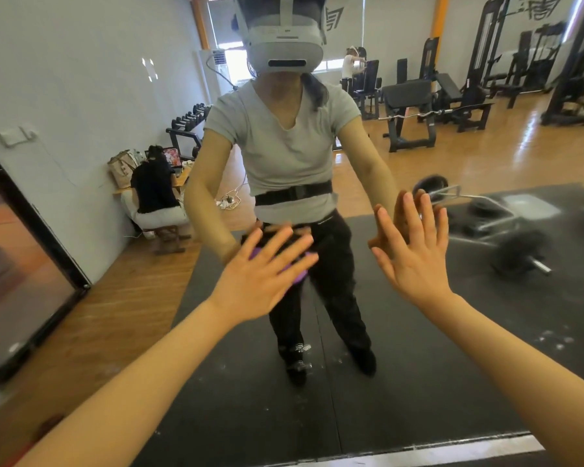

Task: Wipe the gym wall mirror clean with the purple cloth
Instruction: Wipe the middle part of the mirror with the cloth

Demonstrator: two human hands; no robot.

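Wiping under way: left hand (263, 281), fingers spread, presses the purple cloth (299, 276) to the mirror (418, 382) near 6 o'clock; right hand (415, 251) spread flat at 3 o'clock; specks remain below.

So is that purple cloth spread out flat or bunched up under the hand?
Cannot tell. The left hand presses it on the mirror with straight fingers, and only purple edges of the cloth show.
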